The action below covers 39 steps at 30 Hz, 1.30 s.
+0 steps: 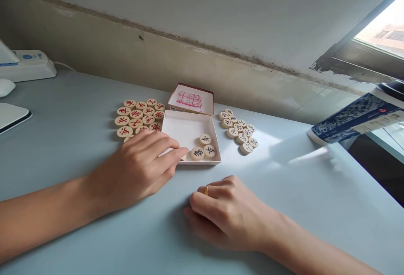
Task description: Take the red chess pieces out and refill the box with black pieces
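My left hand (148, 161) reaches over the near edge of an open white cardboard box (186, 121), its fingers pinched on a Chinese chess piece (184, 157), of which only a pale edge shows. Three pieces with black characters, one of them this chess piece (197, 153), lie face up in the box's near right corner. Below the box, my right hand (225, 212) rests on the table with its fingers curled closed and a gold ring on one finger. Nothing shows in it, though its palm is hidden.
Red-marked pieces (135, 123) cluster left of the box, partly behind my left hand. Black-marked pieces (238, 127) lie to its right. Behind stands the box lid (205, 98) with pink pen lines. A dark blue patterned cup (353, 117) is at the right, white devices (28, 66) at the left.
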{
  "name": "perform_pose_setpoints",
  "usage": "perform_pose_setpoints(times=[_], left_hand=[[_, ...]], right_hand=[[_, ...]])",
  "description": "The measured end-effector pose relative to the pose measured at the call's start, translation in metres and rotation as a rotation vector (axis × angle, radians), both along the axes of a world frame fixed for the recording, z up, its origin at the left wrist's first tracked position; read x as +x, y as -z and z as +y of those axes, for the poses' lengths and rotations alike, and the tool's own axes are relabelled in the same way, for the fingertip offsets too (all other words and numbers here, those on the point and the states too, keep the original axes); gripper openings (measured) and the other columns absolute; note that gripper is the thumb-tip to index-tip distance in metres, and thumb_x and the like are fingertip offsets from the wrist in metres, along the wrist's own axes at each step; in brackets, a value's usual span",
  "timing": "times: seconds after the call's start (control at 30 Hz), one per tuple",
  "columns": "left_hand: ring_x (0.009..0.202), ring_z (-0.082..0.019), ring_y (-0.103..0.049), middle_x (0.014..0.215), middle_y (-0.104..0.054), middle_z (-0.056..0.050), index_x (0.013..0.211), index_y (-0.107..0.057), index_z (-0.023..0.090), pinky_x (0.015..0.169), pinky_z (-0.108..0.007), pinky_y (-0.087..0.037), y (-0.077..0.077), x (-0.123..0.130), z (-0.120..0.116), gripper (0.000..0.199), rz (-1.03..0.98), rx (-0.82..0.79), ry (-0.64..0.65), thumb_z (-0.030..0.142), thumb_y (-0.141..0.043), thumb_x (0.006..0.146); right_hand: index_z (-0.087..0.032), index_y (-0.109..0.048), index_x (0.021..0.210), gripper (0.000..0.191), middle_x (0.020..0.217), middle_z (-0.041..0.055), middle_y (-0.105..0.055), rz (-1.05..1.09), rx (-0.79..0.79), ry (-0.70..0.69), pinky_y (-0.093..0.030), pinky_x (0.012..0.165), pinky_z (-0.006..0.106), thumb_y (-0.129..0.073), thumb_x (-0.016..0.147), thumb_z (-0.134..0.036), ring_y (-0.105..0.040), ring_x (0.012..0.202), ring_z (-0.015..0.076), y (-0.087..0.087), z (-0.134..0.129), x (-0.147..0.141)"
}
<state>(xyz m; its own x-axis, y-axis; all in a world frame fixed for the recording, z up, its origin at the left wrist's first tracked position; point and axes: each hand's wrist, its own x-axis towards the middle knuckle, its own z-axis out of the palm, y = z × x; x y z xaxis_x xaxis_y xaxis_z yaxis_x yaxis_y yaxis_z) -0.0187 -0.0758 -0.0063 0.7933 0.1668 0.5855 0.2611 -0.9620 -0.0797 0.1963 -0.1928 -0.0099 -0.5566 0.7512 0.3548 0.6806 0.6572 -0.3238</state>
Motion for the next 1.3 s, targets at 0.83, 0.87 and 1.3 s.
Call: perform_pose_setpoints(times=[0.83, 0.87, 1.3], left_hand=[[0.09, -0.024, -0.07, 0.106, -0.076, -0.008, 0.127, -0.062, 0.01, 0.083, -0.039, -0.05, -0.005, 0.0012, -0.0047, 0.026, 0.03, 0.078, 0.088, 0.007, -0.052, 0.103], [0.089, -0.024, -0.07, 0.105, -0.076, -0.008, 0.13, -0.06, 0.01, 0.081, -0.039, -0.05, -0.0047, 0.0014, -0.0048, 0.029, 0.024, 0.086, 0.077, 0.006, -0.052, 0.103], [0.102, -0.027, -0.07, 0.112, -0.075, -0.012, 0.119, -0.066, 0.01, 0.089, -0.041, -0.052, -0.0041, 0.002, -0.0049, 0.026, 0.037, 0.09, 0.072, 0.006, -0.047, 0.102]], right_hand=[[-0.022, -0.047, 0.069, 0.031, 0.06, -0.0052, -0.049, 0.039, -0.019, -0.005, -0.024, 0.048, 0.028, -0.053, 0.099, -0.017, -0.029, 0.053, 0.0113, -0.0011, 0.0, 0.0001], [-0.022, -0.047, 0.069, 0.031, 0.06, -0.0052, -0.049, 0.039, -0.017, -0.005, -0.024, 0.048, 0.028, -0.053, 0.099, -0.017, -0.029, 0.053, 0.0114, -0.0011, -0.0001, 0.0001], [-0.022, -0.047, 0.069, 0.031, 0.06, -0.0054, -0.048, 0.029, -0.014, -0.004, -0.024, 0.048, 0.028, -0.053, 0.099, -0.019, -0.029, 0.053, 0.0113, 0.0007, 0.001, 0.0003]])
